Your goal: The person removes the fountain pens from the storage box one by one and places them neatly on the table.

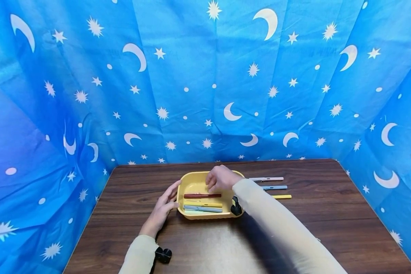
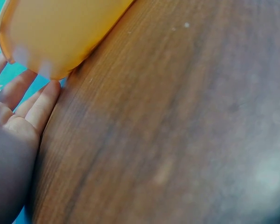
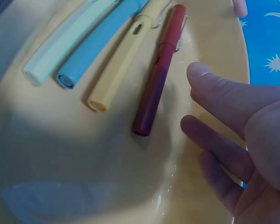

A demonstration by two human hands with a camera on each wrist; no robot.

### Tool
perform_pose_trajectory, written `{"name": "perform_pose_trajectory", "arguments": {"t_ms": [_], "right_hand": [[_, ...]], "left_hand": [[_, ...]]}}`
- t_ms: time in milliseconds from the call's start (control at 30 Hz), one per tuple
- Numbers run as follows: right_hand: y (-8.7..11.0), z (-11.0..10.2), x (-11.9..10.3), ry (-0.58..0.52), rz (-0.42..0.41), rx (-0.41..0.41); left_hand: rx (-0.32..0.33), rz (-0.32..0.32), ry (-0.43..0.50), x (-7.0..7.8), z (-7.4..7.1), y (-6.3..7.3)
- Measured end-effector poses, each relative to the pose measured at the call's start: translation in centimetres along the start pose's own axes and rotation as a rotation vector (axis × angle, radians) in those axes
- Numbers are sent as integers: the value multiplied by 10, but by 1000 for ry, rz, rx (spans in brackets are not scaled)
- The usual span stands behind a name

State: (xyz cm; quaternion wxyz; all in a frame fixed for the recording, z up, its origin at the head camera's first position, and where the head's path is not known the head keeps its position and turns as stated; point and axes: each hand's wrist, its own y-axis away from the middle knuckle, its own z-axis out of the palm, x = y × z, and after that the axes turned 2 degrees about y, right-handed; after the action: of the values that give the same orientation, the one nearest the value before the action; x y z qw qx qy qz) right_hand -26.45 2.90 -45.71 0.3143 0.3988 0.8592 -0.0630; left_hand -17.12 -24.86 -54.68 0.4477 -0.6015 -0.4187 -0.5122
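A yellow plastic tray (image 1: 194, 181) sits on the table. My left hand (image 1: 161, 208) rests its extended fingers against the tray's left end, seen too in the left wrist view. Inside, along the near side, several pens lie side by side: a dark red pen (image 3: 158, 74), a yellow pen (image 3: 119, 70), a blue pen (image 3: 95, 46) and a pale green pen (image 3: 58, 49). Over the tray's far part hovers my right hand (image 1: 222, 178). Its thumb and fingers stand apart with nothing between them, just beside the dark red pen.
Right of the tray, partly behind my right forearm, lie a pale pink-tipped pen (image 1: 273, 179), a blue-grey pen (image 1: 278, 187) and another yellow pen (image 1: 282, 196). Blue curtains (image 1: 198, 102) with moons and stars enclose the brown wooden table (image 1: 346, 213) at the back and sides.
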Motion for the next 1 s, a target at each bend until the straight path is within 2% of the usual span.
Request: {"name": "perform_pose_trajectory", "arguments": {"t_ms": [433, 733, 1000], "right_hand": [[-2, 7, 0, -12, 42, -79], [0, 12, -6, 38, 50, -96], [-4, 16, -7, 104, 109, -107]], "left_hand": [[0, -4, -4, 0, 0, 0], [2, -6, -13, -1, 0, 1], [5, -4, -17, -1, 0, 0]]}}
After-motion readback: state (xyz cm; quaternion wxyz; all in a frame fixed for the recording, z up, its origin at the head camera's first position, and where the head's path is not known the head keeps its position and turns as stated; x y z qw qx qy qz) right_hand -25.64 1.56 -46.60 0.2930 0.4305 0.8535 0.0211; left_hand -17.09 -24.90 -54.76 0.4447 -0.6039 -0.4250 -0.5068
